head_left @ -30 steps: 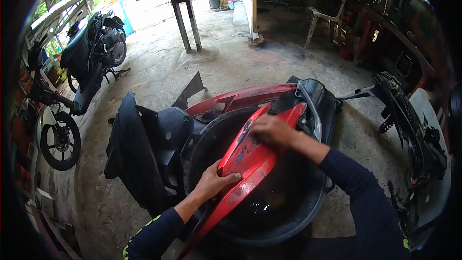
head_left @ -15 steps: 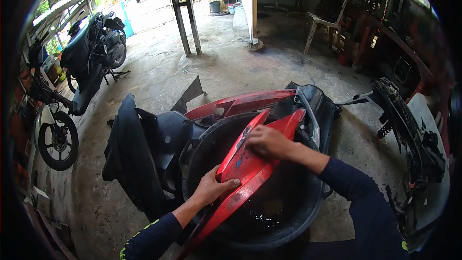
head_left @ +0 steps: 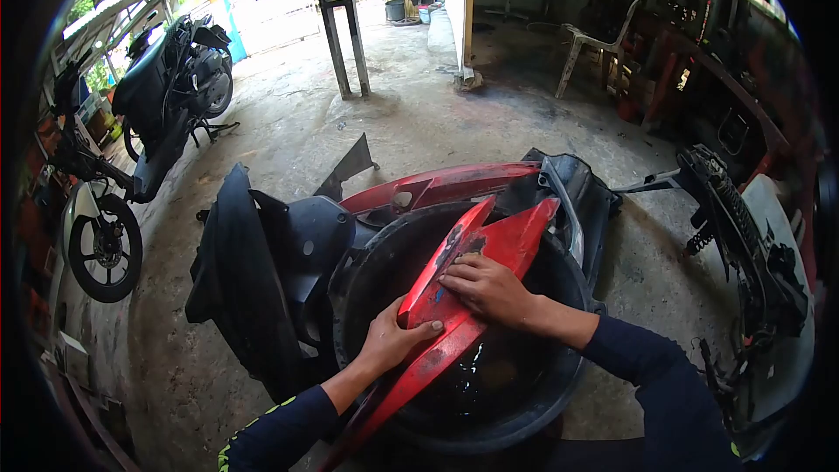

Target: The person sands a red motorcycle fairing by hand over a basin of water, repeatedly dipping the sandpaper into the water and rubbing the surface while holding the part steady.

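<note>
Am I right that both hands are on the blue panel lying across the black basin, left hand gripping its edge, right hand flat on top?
Not quite: the panel is red, not blue. The head view shows it lying across the black basin, with the left hand gripping its edge and the right hand flat on top.

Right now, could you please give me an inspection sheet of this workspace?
Surface: bare, stained concrete floor.
Job's things: red panel lies slanted across a black tub that holds dark water.
Clutter: black fairing parts left of the tub; a stripped frame at right.
Grips: left hand clasps the panel's edge; right hand lies flat on it.
Cables: nothing seen.
Surroundings: parked motorcycles, white plastic chair.
</note>
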`<action>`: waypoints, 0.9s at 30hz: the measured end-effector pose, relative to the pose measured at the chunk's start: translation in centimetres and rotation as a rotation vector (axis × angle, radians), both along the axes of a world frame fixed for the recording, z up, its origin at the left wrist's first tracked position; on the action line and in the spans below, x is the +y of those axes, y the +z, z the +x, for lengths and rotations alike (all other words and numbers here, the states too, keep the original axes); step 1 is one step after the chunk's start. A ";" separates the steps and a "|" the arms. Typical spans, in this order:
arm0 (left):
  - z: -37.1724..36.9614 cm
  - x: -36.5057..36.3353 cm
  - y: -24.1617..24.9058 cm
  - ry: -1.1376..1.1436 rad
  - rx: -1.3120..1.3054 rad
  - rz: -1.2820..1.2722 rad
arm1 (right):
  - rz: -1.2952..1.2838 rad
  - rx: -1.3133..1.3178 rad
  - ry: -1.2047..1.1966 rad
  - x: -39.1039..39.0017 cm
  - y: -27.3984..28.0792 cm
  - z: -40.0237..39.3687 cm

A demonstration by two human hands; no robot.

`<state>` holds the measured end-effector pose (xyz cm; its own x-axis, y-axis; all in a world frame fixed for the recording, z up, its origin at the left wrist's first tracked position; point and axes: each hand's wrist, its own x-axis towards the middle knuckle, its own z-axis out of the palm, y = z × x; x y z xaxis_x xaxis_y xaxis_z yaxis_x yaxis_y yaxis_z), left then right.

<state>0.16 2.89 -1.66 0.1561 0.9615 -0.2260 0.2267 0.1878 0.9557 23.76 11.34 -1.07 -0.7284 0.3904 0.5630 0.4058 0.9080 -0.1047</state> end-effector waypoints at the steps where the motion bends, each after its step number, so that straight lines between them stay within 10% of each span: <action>1: 0.0 0.1 -0.1 -0.002 -0.002 -0.002 | -0.002 -0.002 -0.002 0.8 0.2 0.5; 27: 0.8 -0.7 -1.4 0.084 0.000 0.056 | -0.026 0.027 -0.006 2.2 -0.3 0.7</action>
